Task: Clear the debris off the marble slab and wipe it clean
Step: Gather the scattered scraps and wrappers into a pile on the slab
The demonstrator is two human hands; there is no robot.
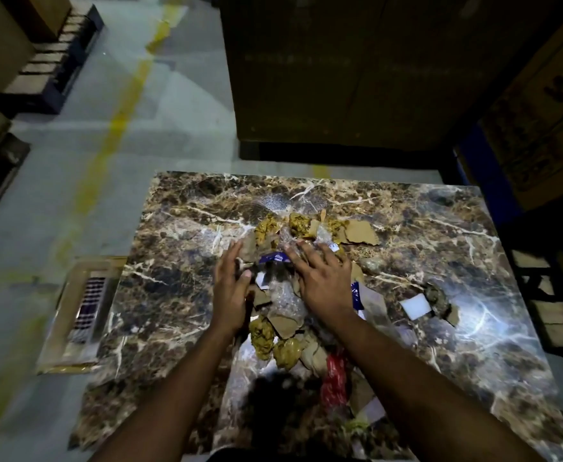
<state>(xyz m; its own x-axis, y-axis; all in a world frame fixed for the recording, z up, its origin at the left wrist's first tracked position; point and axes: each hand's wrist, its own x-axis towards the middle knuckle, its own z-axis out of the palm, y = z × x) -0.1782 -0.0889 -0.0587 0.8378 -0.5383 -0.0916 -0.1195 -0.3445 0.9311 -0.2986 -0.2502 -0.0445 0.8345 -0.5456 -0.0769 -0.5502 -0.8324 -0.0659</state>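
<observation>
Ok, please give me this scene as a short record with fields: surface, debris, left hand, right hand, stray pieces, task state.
surface: marble slab, dark brown with white veins
debris: pile of torn cardboard, yellow crumpled wads, clear plastic, blue scraps, in the slab's middle
left hand: open, edge-on against the pile's left side
right hand: open, palm down on the pile
stray pieces: white square to the right; red wrapper near the front
task state: debris is on the slab; no cloth in view
</observation>
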